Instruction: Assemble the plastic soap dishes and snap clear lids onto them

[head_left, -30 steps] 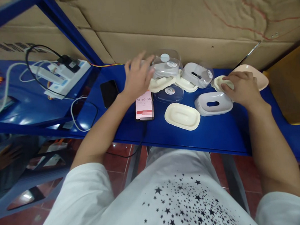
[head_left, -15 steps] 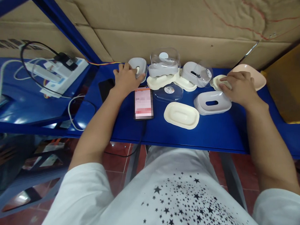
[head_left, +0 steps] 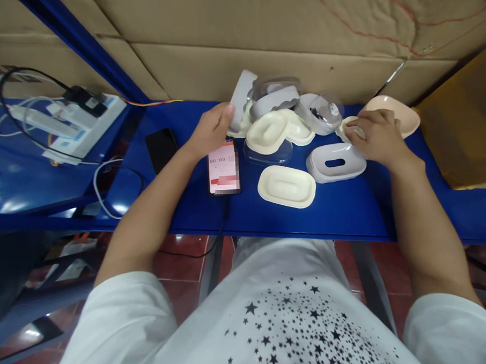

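This looks like a plain workroom or storeroom rather than a home. The work surface is a blue metal shelf (head_left: pixel 309 216), and its slanted upright (head_left: pixel 84 44) rises well left of the left hand's fingers (head_left: pixel 224 114). Cardboard sheets (head_left: pixel 262 58) line the wall beyond those fingers. Further left lie a power strip (head_left: pixel 67 120) with loose cables and a dark phone (head_left: pixel 161 148). Just below the fingertips, a second phone (head_left: pixel 223 175) shows a timer. Plastic dishes (head_left: pixel 286 186) sit to the right of the fingers, and a red tile floor (head_left: pixel 181 249) shows below the shelf edge.
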`<act>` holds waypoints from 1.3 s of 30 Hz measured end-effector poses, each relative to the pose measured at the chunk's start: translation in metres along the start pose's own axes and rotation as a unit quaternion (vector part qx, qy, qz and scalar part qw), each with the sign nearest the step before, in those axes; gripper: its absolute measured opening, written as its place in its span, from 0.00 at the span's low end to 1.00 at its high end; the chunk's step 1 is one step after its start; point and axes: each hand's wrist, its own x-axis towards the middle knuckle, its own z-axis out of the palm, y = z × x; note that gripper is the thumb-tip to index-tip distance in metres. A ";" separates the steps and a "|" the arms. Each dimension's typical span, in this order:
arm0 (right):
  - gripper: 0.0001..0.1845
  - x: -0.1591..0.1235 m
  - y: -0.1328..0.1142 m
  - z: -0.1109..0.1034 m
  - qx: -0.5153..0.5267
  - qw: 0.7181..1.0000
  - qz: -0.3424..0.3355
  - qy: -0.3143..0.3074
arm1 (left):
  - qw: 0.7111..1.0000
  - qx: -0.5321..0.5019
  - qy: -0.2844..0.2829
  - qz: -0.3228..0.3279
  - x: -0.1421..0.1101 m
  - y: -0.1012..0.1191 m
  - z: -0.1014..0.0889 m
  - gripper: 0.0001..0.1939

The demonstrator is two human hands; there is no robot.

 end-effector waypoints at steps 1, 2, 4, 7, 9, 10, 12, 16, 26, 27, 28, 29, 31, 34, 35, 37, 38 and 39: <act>0.29 0.000 0.000 0.000 0.001 1.000 0.001 -0.001 | 1.000 -0.015 -0.012 0.007 -0.001 0.007 0.003 0.42; 0.29 0.000 -0.001 -0.001 0.002 1.000 0.003 -0.002 | 0.999 -0.027 -0.022 0.010 -0.003 0.014 0.005 0.42; 0.28 -0.002 -0.004 -0.002 0.003 1.000 0.007 -0.004 | 0.999 -0.035 -0.034 0.008 -0.004 0.027 0.007 0.42; 0.27 -0.005 -0.011 -0.006 -0.002 1.000 0.008 0.000 | 0.998 -0.023 -0.050 0.022 -0.006 0.042 0.006 0.43; 0.28 -0.007 -0.019 -0.010 -0.004 1.000 0.002 0.019 | 0.996 -0.013 -0.078 0.051 -0.007 0.050 0.006 0.44; 0.29 -0.008 -0.024 -0.012 -0.003 0.999 -0.004 0.037 | 0.993 -0.010 -0.099 0.069 -0.008 0.054 0.006 0.43; 0.31 -0.011 -0.035 -0.017 0.005 0.997 -0.029 0.072 | 0.984 -0.004 -0.143 0.102 -0.011 0.060 0.009 0.42; 0.34 -0.020 -0.063 -0.025 0.031 0.985 -0.130 0.108 | 0.980 0.015 -0.155 0.127 -0.018 0.065 0.015 0.39; 0.30 -0.026 -0.089 0.005 0.067 0.963 -0.259 0.025 | 0.990 0.133 -0.052 0.002 -0.019 0.050 0.013 0.29; 0.29 -0.025 -0.084 0.007 0.066 0.966 -0.250 0.025 | 0.990 0.132 -0.057 0.005 -0.019 0.050 0.013 0.28; 0.29 -0.023 -0.079 0.007 0.063 0.969 -0.239 0.026 | 0.989 0.130 -0.063 0.011 -0.019 0.050 0.013 0.28; 0.29 -0.021 -0.074 0.007 0.057 0.973 -0.223 0.029 | 0.989 0.128 -0.070 0.020 -0.019 0.052 0.013 0.28; 0.31 -0.019 -0.066 0.004 0.041 0.983 -0.174 0.040 | 0.987 0.125 -0.094 0.046 -0.019 0.055 0.014 0.29; 0.34 -0.016 -0.059 0.000 0.011 0.995 -0.082 0.055 | 0.976 0.121 -0.155 0.092 -0.020 0.059 0.016 0.29; 0.35 -0.016 -0.058 -0.001 0.002 0.997 -0.060 0.052 | 0.972 0.120 -0.173 0.103 -0.021 0.061 0.017 0.29; 0.33 -0.015 -0.056 -0.002 -0.006 0.998 -0.041 0.038 | 0.967 0.120 -0.190 0.118 -0.022 0.063 0.018 0.30; 0.32 -0.015 -0.056 -0.003 -0.003 0.999 -0.044 0.030 | 0.966 0.122 -0.191 0.123 -0.023 0.063 0.019 0.30; 0.31 -0.015 -0.056 -0.004 0.006 0.998 -0.054 0.024 | 0.966 0.126 -0.189 0.126 -0.023 0.063 0.019 0.31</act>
